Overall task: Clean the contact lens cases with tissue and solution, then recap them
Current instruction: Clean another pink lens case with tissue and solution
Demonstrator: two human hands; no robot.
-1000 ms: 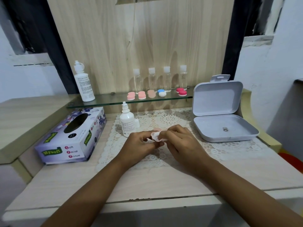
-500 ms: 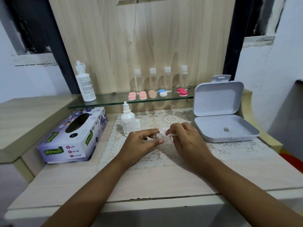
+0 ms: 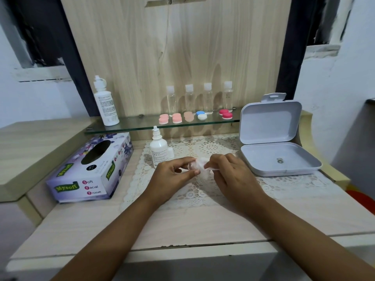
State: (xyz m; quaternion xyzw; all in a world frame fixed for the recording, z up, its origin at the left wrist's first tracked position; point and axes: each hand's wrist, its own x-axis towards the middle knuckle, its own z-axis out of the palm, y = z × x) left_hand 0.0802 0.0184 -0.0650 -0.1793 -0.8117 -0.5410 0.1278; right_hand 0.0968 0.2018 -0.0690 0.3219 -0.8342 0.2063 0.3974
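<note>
Tissue (image 3: 202, 166), crumpled white, pinched in my right hand (image 3: 231, 174), touches the small clear case (image 3: 191, 165) pinched leftward by my left hand (image 3: 172, 176).

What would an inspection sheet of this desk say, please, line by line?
Surface: wooden desk, lace mat under the hands.
Job's things: clear lens case against tissue; dropper bottle; tissue box at left; capped cases on glass shelf.
Clutter: open grey box; four clear bottles; tall white bottle.
Hands: left hand pinches the lens case; right hand pinches the tissue.
Cables: nothing seen.
Surroundings: wood panel behind, white walls.
</note>
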